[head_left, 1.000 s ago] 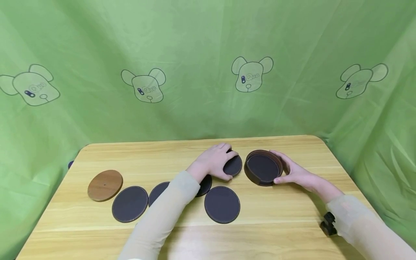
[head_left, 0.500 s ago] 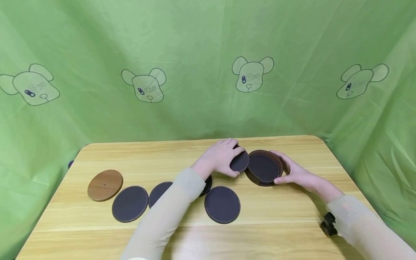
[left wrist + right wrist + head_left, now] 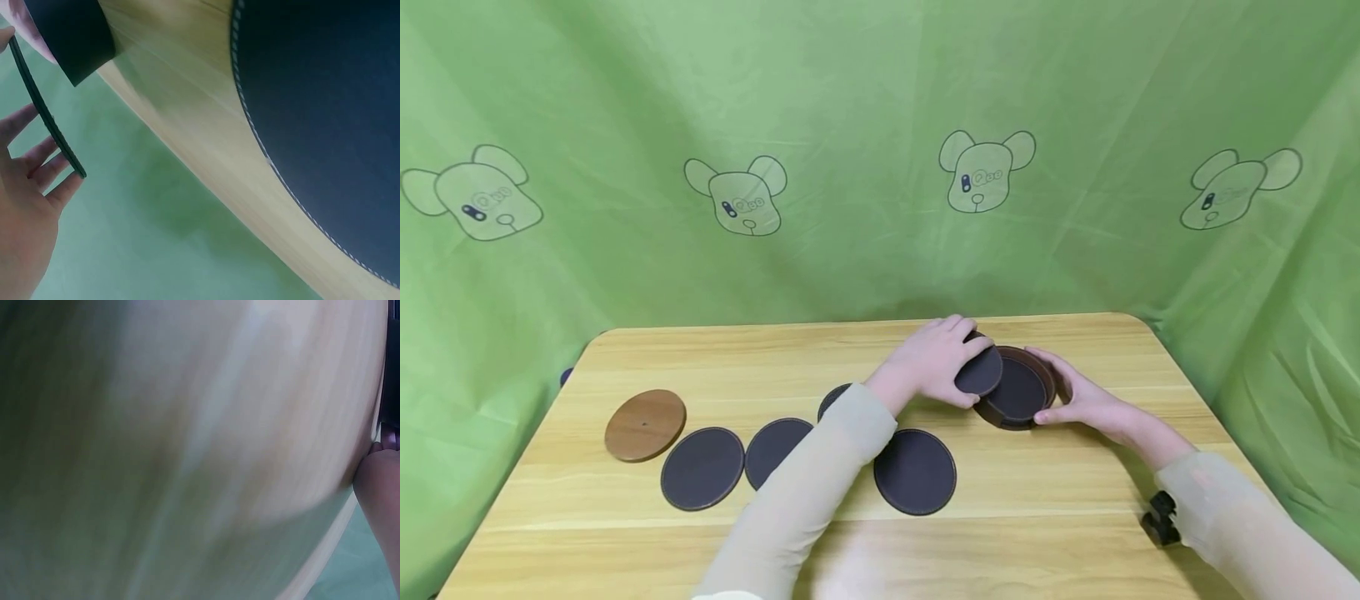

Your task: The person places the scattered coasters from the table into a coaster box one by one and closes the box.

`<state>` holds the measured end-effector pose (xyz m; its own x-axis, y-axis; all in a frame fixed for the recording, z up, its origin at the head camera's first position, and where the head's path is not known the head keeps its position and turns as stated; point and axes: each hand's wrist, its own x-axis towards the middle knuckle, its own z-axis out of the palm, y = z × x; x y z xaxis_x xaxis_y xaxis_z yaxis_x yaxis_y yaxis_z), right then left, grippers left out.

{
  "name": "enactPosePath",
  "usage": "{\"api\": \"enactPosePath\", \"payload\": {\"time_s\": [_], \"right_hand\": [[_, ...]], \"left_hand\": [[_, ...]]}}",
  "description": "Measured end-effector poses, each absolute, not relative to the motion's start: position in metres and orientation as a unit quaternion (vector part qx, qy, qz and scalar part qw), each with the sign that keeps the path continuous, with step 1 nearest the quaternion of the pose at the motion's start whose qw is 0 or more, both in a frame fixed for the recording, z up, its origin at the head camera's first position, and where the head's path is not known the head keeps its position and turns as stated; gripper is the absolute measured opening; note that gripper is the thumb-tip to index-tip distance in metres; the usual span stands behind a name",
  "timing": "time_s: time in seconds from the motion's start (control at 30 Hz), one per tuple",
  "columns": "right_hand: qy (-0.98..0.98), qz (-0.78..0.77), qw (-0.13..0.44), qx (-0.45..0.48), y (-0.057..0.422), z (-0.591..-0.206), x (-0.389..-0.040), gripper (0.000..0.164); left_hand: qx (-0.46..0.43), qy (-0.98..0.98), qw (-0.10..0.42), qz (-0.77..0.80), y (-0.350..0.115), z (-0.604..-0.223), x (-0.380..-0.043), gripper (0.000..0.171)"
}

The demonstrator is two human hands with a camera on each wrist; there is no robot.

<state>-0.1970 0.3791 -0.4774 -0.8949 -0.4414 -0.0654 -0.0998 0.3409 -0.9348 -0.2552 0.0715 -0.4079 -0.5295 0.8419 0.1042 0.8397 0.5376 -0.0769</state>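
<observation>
My left hand grips a round dark coaster by its edge, thumb on the near side and fingers on the far side. In the left wrist view this coaster is seen edge-on, raised off the table. It overlaps the left rim of a round brown holder in the head view. Inside the holder lies another dark coaster. My right hand holds the holder's right side, its thumb at the front. The right wrist view shows only part of that hand at the edge.
Dark stitched coasters lie on the wooden table: one at left, one beside it, one near the middle, and one partly hidden by my left sleeve. A brown wooden disc lies far left. Green cloth hangs behind.
My left hand has moved right with the coaster, from beside the holder to over its left rim. The right hand stays at the holder.
</observation>
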Motion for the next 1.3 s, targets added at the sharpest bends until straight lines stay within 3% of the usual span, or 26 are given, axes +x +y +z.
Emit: {"api": "enactPosePath", "payload": {"time_s": [1.3], "right_hand": [[0.799, -0.553, 0.157, -0.175, 0.378, -0.473, -0.194, 0.105]], "left_hand": [[-0.471, -0.879, 0.039, 0.061, 0.137, -0.425, -0.239, 0.084]]}}
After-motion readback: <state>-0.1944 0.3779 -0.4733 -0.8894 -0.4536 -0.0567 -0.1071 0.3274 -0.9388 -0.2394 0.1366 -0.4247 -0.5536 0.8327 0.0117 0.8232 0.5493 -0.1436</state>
